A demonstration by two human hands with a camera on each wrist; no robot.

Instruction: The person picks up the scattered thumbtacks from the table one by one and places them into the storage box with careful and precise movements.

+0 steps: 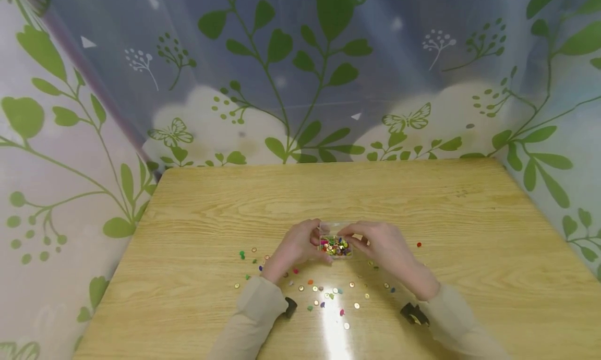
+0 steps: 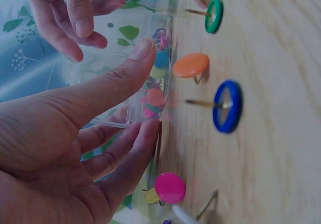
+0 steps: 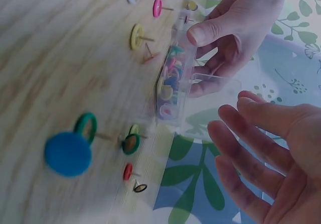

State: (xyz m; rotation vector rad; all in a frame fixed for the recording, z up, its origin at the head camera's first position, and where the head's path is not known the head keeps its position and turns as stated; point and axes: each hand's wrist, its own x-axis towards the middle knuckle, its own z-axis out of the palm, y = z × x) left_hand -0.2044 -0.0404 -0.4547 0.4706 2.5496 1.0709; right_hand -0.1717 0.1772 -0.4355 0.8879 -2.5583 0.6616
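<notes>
A small clear plastic box (image 1: 336, 256) full of colourful thumbtacks (image 1: 335, 245) sits on the table, its hinged lid (image 1: 332, 225) raised at the back. My left hand (image 1: 297, 245) holds the box at its left end; in the left wrist view the thumb (image 2: 123, 66) lies along the near side and the fingers are at the end. At the box's right end is my right hand (image 1: 382, 245), palm turned inward. The right wrist view shows its fingers (image 3: 235, 128) loosely bent beside the lid, with nothing between them.
Loose thumbtacks lie scattered over the wooden table (image 1: 235, 208), mostly on the near side, such as a green one (image 1: 242, 254) at left and a red one (image 1: 419, 244) at right. Some have points up. A leaf-patterned curtain (image 1: 300, 88) surrounds the table's back and sides.
</notes>
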